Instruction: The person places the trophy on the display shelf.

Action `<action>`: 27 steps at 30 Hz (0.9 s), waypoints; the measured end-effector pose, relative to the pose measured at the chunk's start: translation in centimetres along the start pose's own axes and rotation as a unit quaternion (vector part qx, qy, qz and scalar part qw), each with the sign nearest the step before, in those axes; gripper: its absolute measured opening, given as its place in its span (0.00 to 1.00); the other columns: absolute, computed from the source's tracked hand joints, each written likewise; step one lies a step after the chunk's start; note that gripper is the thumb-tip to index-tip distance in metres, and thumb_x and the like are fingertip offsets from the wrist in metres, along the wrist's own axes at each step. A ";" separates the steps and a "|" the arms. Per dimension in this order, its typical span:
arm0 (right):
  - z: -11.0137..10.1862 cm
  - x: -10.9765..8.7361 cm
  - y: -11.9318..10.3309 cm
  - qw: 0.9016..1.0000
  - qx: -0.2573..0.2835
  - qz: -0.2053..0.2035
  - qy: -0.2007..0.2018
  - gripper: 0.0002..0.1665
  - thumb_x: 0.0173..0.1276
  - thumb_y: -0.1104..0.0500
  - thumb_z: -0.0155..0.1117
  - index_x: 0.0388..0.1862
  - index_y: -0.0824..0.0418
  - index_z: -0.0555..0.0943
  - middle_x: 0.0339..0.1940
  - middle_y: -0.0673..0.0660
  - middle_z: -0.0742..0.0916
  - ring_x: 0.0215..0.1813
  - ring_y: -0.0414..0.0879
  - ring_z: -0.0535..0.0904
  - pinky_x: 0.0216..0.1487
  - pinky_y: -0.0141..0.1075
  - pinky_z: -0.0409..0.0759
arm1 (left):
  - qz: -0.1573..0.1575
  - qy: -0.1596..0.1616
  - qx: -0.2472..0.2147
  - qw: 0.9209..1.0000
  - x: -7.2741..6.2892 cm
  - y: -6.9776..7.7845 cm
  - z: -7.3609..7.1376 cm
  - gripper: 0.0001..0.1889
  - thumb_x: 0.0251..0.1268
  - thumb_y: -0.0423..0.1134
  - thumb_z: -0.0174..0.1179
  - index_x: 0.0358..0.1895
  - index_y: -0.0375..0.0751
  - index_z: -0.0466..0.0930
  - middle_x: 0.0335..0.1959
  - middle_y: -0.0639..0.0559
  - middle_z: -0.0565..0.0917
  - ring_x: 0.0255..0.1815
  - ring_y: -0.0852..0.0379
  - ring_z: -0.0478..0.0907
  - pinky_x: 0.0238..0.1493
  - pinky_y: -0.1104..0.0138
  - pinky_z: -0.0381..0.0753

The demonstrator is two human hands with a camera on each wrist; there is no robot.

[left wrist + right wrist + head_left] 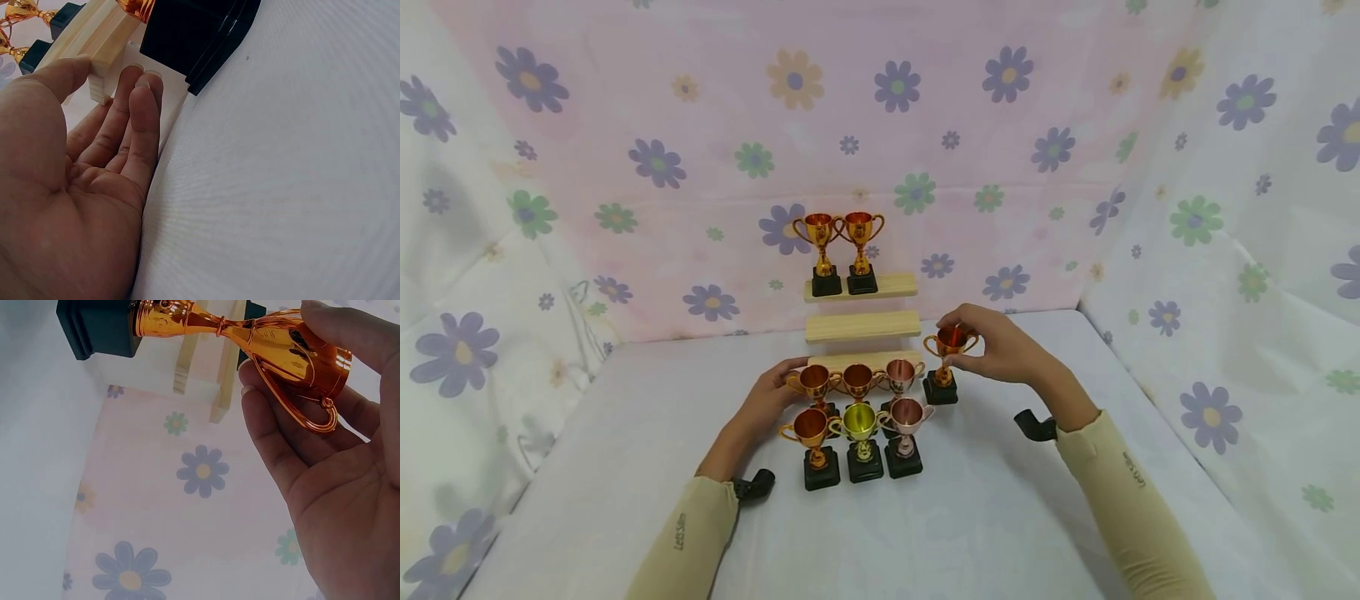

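My right hand [1000,346] grips a shiny orange-gold trophy [275,347] by its cup, thumb on one side and fingers on the other. Its dark square base [940,387] is beside the right end of the lowest plank. At the opposite end of the wooden tiered shelf [861,327], my left hand [767,404] holds the plank's end [103,59], thumb against the wood and fingers lying close to the support below. Two gold trophies [861,233] stand side by side on the top plank, toward its left.
In front of the shelf, small trophies stand in two rows. The front row has an orange-gold one [811,429], a yellow-gold one [860,423] and a pinkish one [907,417]. White cloth [1000,517] covers the table; a flowered curtain [715,150] hangs behind.
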State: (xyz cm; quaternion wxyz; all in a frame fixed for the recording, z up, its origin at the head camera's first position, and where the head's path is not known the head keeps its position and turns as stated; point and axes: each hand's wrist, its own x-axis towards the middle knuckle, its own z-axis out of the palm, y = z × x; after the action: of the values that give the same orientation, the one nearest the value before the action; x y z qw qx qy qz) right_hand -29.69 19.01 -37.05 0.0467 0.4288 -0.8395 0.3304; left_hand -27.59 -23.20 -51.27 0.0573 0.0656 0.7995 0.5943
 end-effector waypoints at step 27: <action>-4.1 4.4 -0.5 0.997 -0.068 -0.005 -0.024 0.27 0.70 0.60 0.76 0.63 0.66 0.78 0.53 0.58 0.85 0.51 0.51 0.85 0.55 0.51 0.85 | 0.008 -0.003 0.001 1.000 -0.1 -0.1 0.1 0.29 0.79 0.36 0.55 0.80 0.42 0.66 0.60 0.39 0.85 0.55 0.49 0.84 0.62 0.59 0.80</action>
State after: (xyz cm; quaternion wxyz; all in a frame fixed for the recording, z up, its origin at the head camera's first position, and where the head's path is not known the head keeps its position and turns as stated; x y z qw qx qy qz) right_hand -32.91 18.24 -32.06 0.0573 0.4366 -0.8589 0.2615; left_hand -27.49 -23.14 -51.36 0.0549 0.0735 0.7997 0.5934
